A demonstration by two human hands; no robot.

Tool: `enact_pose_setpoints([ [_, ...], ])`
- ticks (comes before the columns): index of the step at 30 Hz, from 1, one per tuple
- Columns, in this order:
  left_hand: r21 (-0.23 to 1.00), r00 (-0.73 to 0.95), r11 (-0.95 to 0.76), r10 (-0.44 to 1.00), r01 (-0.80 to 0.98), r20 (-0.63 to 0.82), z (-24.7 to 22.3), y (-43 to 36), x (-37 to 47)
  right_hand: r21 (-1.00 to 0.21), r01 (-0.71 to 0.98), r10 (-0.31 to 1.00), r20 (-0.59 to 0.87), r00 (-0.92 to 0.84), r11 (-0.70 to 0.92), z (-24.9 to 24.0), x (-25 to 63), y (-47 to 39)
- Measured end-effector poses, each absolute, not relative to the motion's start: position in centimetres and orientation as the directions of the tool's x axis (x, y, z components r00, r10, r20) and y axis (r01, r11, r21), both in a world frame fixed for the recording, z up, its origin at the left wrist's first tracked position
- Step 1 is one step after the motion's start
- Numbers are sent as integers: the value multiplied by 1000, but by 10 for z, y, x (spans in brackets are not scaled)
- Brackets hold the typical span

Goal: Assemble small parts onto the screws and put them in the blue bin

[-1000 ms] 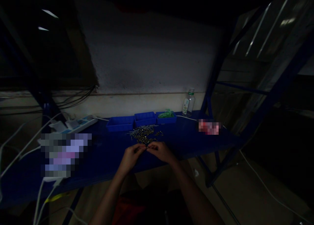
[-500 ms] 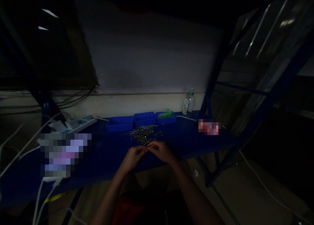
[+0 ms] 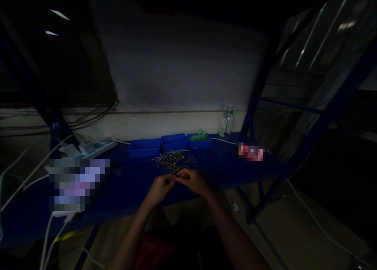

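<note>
My left hand (image 3: 161,186) and my right hand (image 3: 191,179) meet fingertip to fingertip over the front of the blue table (image 3: 126,187). Both are closed in a pinch; whatever lies between the fingers is too small and dark to make out. Just beyond them spreads a pile of screws (image 3: 170,157), silvery long ones at the back. Brass-coloured short metal pieces (image 3: 173,167) lie at the front of the pile, nearest my fingers. A few loose pieces (image 3: 191,159) sit to its right.
Behind the pile stand a left blue bin (image 3: 144,147), a middle blue bin (image 3: 174,142) and a right bin holding green plastic (image 3: 200,136). A clear bottle (image 3: 226,124) stands at the back right. A power strip (image 3: 100,147) with white cables lies left, beside blurred items.
Almost nothing differs. My hands stay together in the same place, with only a slight shift of the fingertips.
</note>
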State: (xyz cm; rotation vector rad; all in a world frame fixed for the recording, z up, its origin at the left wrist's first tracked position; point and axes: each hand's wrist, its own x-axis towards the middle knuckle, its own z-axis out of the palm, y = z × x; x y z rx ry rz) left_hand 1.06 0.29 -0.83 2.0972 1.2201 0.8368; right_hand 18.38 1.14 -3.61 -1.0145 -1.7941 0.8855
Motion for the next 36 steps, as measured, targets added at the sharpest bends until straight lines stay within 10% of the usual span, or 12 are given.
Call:
enact_pose_setpoints([
  [36, 745, 377, -416, 896, 521, 236, -12, 3, 10, -834, 318, 888, 384, -255, 452, -36, 183, 12],
])
